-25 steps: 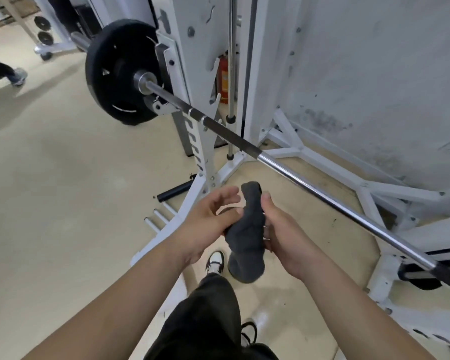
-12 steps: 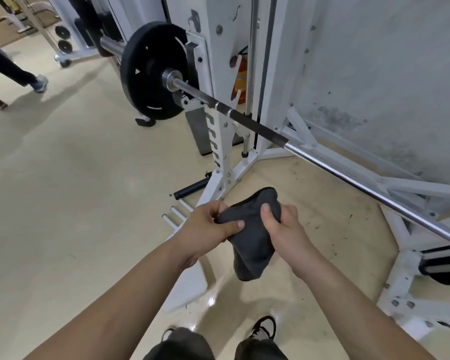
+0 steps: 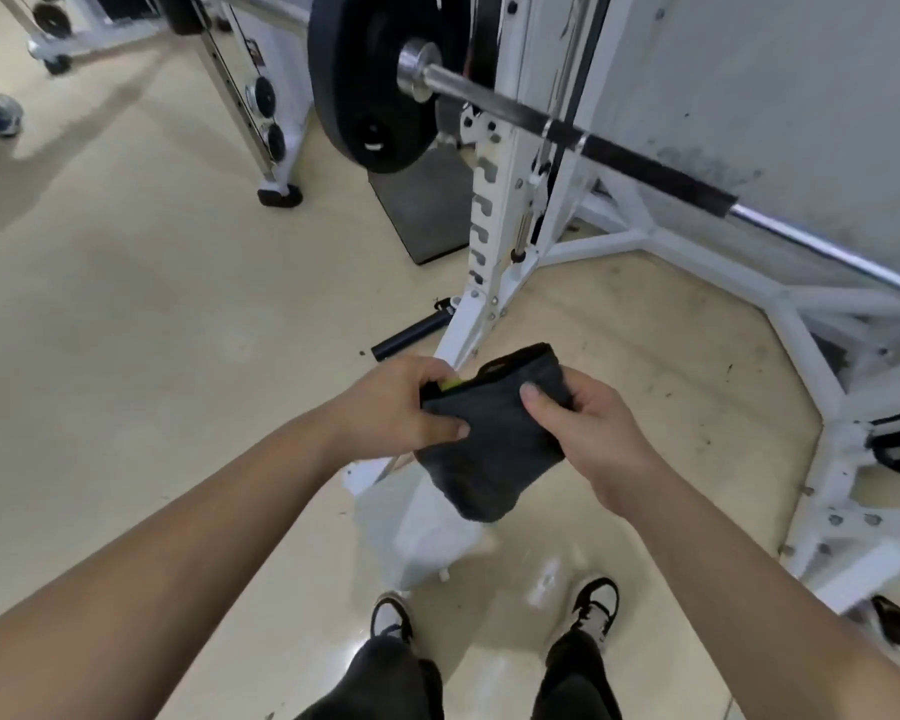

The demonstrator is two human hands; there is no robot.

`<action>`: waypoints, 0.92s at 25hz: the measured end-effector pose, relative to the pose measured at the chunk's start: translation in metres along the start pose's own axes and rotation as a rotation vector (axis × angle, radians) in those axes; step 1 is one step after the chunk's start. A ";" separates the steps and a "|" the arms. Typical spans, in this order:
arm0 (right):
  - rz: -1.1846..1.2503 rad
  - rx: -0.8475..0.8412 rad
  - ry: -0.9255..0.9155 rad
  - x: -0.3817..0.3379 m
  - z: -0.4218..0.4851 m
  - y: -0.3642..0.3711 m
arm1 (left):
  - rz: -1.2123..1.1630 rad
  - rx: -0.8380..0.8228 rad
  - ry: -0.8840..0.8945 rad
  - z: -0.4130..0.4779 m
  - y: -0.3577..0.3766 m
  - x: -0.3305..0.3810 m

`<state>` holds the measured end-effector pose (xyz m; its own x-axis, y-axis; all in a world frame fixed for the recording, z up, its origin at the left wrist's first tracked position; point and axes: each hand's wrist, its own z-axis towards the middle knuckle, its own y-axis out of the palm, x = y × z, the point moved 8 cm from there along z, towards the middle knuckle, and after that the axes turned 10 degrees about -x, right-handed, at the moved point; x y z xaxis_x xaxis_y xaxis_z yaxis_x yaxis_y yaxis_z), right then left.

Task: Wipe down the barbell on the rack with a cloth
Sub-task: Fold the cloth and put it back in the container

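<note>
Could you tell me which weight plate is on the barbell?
The large black plate; the smaller plates are stored on the neighbouring frame.

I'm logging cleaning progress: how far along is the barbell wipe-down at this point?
Done: the dark cloth is picked up. In hand: the left hand and right hand both grip it, folded, in front of the body and well short of the barbell. Left: all the wiping. The cloth touches no part of the bar, which sits on the white rack.

A glossy beige floor [image 3: 126,330] is reflecting light beside a scuffed grey wall [image 3: 775,70], while another white machine [image 3: 287,80] is standing farther back.
</note>
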<state>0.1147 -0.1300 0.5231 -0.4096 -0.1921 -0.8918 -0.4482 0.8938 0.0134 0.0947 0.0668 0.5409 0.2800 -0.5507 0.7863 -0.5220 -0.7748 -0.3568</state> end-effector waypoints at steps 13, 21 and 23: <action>-0.180 -0.158 0.369 0.274 0.151 0.074 | -0.120 -0.031 -0.159 0.106 0.083 -0.301; -0.214 -0.210 0.519 0.410 0.225 0.088 | -0.061 -0.088 -0.307 0.177 0.112 -0.424; -0.295 -0.163 0.467 0.427 0.250 0.089 | 0.030 -0.066 -0.352 0.197 0.119 -0.453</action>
<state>0.0990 -0.0313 0.0301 -0.5398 -0.6153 -0.5745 -0.6980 0.7086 -0.1031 0.0640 0.1626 0.0431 0.5183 -0.6551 0.5497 -0.5821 -0.7412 -0.3344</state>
